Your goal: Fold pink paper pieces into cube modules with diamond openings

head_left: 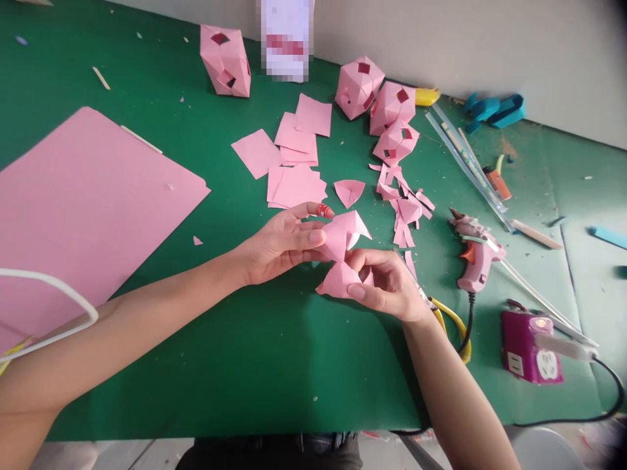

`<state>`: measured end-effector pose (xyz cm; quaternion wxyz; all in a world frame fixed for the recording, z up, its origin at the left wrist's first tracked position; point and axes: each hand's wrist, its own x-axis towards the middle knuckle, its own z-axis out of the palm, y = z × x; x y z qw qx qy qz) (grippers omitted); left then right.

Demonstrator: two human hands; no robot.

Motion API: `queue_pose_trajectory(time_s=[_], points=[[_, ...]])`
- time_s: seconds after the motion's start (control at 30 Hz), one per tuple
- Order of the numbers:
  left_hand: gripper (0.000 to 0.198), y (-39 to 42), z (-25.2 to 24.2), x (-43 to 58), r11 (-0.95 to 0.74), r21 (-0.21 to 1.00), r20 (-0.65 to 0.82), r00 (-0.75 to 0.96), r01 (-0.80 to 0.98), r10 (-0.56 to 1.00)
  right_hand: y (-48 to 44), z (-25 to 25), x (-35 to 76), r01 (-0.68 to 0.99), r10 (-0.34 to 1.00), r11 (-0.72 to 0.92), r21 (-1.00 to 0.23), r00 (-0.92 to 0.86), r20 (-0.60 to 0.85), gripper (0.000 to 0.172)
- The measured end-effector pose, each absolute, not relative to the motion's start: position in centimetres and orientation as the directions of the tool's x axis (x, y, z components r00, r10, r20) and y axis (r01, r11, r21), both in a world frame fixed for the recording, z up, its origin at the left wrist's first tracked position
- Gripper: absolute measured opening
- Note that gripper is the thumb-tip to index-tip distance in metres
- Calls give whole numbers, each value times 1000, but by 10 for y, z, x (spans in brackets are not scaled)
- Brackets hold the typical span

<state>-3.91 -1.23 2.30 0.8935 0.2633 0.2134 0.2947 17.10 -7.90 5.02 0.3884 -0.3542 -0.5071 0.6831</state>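
My left hand [289,243] pinches the upper part of a folded pink paper piece [337,238] between thumb and fingers. Its lower part is gripped by my right hand [385,281], the thumb pressed on the front. The piece narrows in the middle, with pointed flaps above and below. Just beyond it lies a small folded pink paper triangle [349,192]. Stacked pink paper squares [297,187] lie past my left hand. Pink paper scraps [404,207] are heaped beyond my right hand. Yellow-handled scissors [453,320] lie partly hidden by my right wrist.
Finished-looking pink paper polyhedra [360,86] stand along the back. A large pink sheet [93,215] covers the left of the green table [235,385]. At right are a pink glue gun [477,258], a purple power adapter [529,346] with a cord, and clear glue sticks [467,163].
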Motion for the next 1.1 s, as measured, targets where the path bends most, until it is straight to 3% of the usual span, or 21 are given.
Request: queue_pose_trajectory(time_s=[0.13, 0.37, 0.7, 0.9, 1.1], points=[[46, -12, 23, -40, 680, 611, -265, 705, -405, 658, -81, 48, 172, -211, 883, -201, -957, -463, -83, 15], [51, -12, 24, -40, 696, 604, -253, 735, -389, 630, -82, 48, 173, -244, 844, -363, -899, -495, -206, 18], [50, -14, 24, -41, 725, 600, -226, 798, -338, 559, -81, 47, 173, -301, 812, -392, -870, -558, -173, 9], [52, -13, 25, -44, 710, 624, -212, 803, -327, 556, -79, 45, 168, -367, 842, -404, -838, -507, -184, 26], [51, -12, 24, -44, 658, 644, -181, 757, -391, 628, -79, 40, 168, -433, 914, -402, -807, -251, -320, 52]])
